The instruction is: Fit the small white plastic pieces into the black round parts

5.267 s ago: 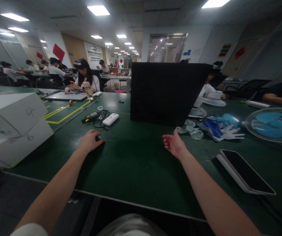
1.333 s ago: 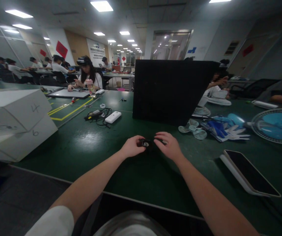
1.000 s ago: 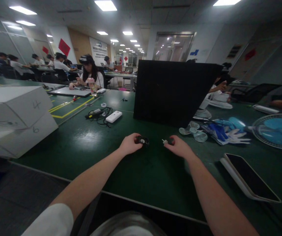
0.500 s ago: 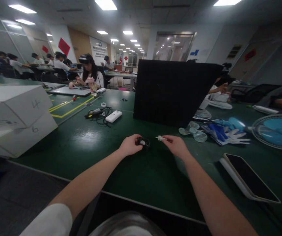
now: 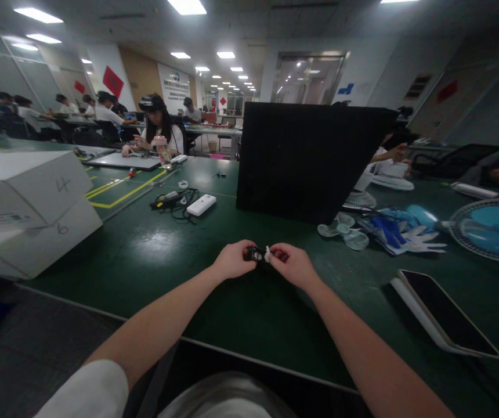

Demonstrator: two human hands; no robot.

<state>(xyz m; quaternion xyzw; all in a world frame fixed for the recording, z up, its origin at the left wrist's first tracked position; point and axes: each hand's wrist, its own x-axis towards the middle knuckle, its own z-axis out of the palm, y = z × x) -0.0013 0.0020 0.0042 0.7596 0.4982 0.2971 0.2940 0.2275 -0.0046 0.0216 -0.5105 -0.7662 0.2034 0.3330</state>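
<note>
My left hand [image 5: 231, 260] is closed around a small black part [image 5: 255, 253] with a pale round spot on its face, held just above the green table [image 5: 241, 302]. My right hand [image 5: 290, 266] pinches a tiny white piece [image 5: 267, 255] and brings it against the right side of the black part. Both hands meet at the middle of the table, in front of an upright black panel [image 5: 310, 159].
Two stacked white boxes [image 5: 23, 215] sit at the left. A white power bank [image 5: 201, 204] and cables lie behind the hands. At the right are clear fan blades [image 5: 344, 230], blue and white gloves [image 5: 400, 232], a blue fan [image 5: 491, 229] and a phone [image 5: 443, 310]. Other people work at far tables.
My right hand, which held the white piece apart from the black part half a second ago, has moved left until the piece touches it. My left hand stayed put.
</note>
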